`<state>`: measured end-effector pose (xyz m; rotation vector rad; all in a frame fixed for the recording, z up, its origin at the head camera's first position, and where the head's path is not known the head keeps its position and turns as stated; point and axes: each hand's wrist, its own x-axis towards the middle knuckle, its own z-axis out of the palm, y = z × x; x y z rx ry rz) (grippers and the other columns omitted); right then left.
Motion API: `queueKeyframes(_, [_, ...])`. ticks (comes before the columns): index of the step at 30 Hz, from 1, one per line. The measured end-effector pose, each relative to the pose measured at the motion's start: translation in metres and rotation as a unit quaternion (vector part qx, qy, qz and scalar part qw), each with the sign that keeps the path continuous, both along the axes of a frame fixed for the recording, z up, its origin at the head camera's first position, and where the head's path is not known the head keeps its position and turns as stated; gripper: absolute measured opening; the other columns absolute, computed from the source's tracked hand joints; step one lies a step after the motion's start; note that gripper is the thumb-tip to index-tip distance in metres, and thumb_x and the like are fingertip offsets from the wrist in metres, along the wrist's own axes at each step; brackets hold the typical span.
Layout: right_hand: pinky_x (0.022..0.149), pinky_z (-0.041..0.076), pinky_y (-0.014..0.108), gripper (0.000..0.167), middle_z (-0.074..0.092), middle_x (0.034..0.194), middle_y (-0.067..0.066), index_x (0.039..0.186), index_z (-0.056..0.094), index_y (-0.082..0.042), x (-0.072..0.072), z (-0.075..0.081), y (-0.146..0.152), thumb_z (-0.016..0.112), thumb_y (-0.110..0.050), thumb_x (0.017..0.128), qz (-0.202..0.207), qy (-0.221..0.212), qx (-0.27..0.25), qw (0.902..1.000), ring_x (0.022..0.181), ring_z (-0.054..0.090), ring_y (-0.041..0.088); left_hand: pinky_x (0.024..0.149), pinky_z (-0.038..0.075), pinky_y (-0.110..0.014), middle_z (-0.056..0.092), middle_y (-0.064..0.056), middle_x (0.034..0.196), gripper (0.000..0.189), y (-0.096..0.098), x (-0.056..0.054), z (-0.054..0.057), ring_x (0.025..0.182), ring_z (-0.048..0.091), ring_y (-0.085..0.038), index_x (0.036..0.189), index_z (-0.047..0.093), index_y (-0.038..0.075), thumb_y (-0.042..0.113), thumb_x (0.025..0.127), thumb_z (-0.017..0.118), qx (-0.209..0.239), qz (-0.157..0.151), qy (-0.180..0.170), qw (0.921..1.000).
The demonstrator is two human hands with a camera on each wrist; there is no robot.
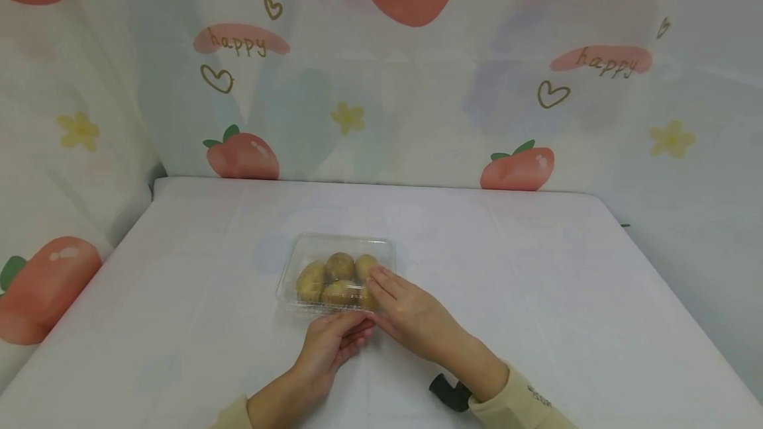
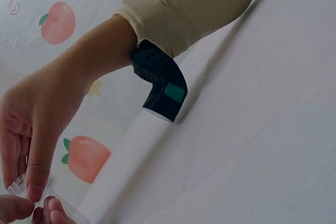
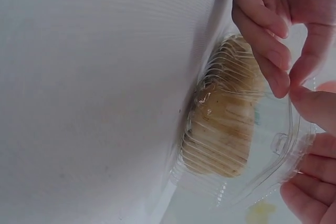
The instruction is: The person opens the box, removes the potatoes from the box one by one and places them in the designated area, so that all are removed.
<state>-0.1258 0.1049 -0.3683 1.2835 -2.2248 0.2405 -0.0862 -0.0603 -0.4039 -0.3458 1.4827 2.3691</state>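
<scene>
A clear plastic clamshell box (image 1: 342, 241) with ribbed walls stands on the white-covered table, several yellow-brown potatoes (image 1: 340, 266) inside. In the right wrist view, its lid rim (image 3: 290, 145) shows a small tab, and potatoes (image 3: 223, 129) press against the ribbed side. My left hand (image 1: 334, 343) is at the near edge, thumb and forefinger pinching the rim near the right corner. My right hand (image 1: 414, 316) holds that same corner, fingers over the lid and thumb at the front rim. The two thumbs meet there in the right wrist view.
A white cloth covers the table (image 1: 179, 250). Behind it hangs a printed curtain (image 1: 411, 104) with peaches, flowers and hearts, and another stretch of it runs along the left side. A dark curved wrist mount (image 1: 450, 392) sits under my right forearm.
</scene>
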Motion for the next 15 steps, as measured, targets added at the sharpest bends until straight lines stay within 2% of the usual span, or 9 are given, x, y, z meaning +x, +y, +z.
queueKeyframes(9, [0.094, 0.042, 0.036, 0.054, 0.056, 0.118, 0.023, 0.113, 0.056, 0.012, -0.0001, -0.0014, 0.0017, 0.078, -0.015, 0.072, 0.012, -0.007, 0.001, 0.9999, 0.112, 0.052, 0.031, 0.070, 0.050, -0.019, 0.067, -0.004, 0.087, 0.030, 0.0023, -0.0012, -0.0007, 0.078, 0.063, -0.010, 0.103, 0.062, -0.004, 0.019, 0.084, 0.066, 0.007, 0.002, -0.004, 1.0000])
queueKeyframes(15, [0.093, 0.043, 0.037, 0.053, 0.056, 0.117, 0.023, 0.113, 0.056, 0.012, -0.0016, -0.0031, 0.0038, 0.077, -0.012, 0.070, 0.028, -0.011, -0.014, 0.9994, 0.111, 0.053, 0.032, 0.073, 0.051, -0.021, 0.067, -0.004, 0.087, 0.027, 0.0051, -0.0012, -0.0020, 0.079, 0.062, -0.011, 0.101, 0.062, -0.004, 0.018, 0.085, 0.066, 0.008, 0.011, 0.006, 0.9999])
